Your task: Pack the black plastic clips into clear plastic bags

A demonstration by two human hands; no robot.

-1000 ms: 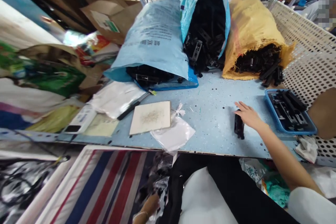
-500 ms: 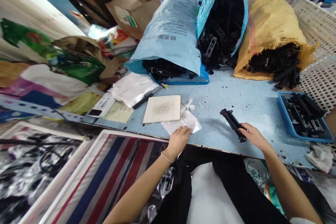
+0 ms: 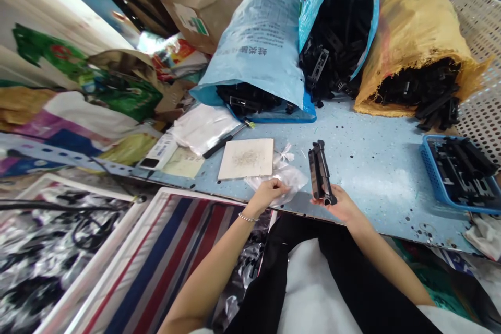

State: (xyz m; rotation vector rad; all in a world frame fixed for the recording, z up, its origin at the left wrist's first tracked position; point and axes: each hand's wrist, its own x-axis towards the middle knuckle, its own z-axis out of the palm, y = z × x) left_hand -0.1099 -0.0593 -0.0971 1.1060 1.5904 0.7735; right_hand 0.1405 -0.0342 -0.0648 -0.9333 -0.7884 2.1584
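My right hand grips a long black plastic part at its near end. The part is held tilted up over the worktop, its far end pointing away from me. My left hand has its fingers pinched together on a clear plastic bag. That bag is thin and crumpled, with a twisted knot at its far side. Part of it lies beside a square pale board with dark specks on top. The left fingertips partly hide the bag's near edge.
Sacks full of black parts stand behind: a light blue sack, an upright blue sack and a yellow sack. At right sits a blue basket of similar parts. A black-handled tool lies left. Striped fabric hangs below the edge.
My right hand has moved left with the black part, now turned more upright and closer to the bag. My left fingers have curled into a pinch at the bag.
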